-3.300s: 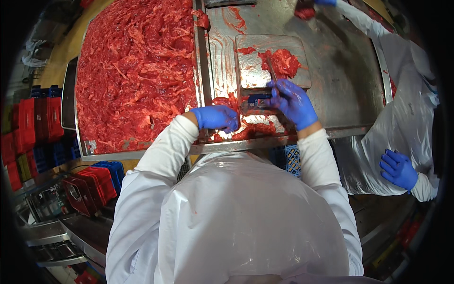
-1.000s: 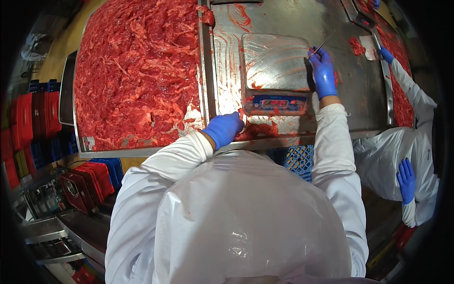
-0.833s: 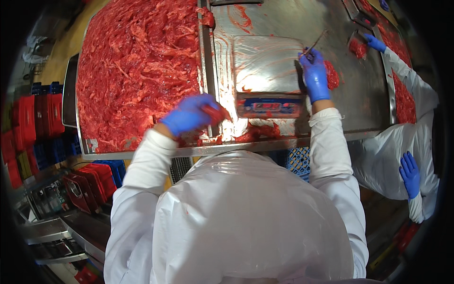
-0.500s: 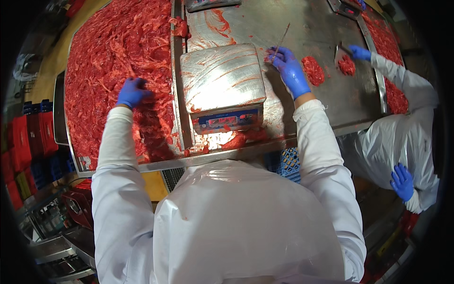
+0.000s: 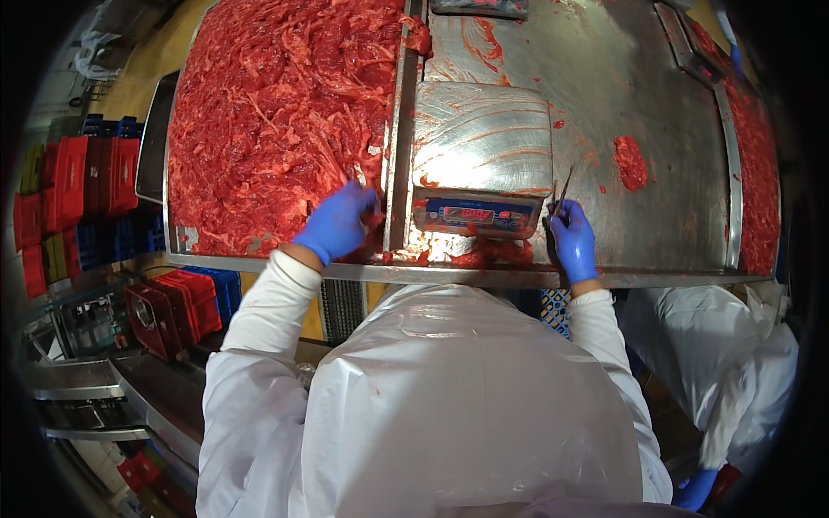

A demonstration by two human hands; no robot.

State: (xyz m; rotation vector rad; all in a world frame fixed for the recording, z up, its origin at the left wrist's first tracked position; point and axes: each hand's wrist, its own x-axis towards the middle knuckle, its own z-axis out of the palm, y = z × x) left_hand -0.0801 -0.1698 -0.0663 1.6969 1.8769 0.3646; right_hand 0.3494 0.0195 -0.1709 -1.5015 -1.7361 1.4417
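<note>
My left hand, in a blue glove, is at the near right corner of the wide tray of raw red meat. Its fingers are curled around a bit of the meat at the tray's raised edge; how much they hold is mostly hidden. To the right of the scale, my right hand, also gloved in blue, grips a thin knife pointing up and away from me. Meat smears streak the scale's metal plate, and its blue display panel faces me.
A flat piece of meat lies on the steel table to the right. A second scale stands far right, beside another meat trough. A co-worker in white is at the right. Red crates are stacked at the left.
The view has shifted left. My right hand has drawn back toward me with the knife; my left hand has moved to the tray's near right corner. The co-worker's hand and a meat piece have left the table.
</note>
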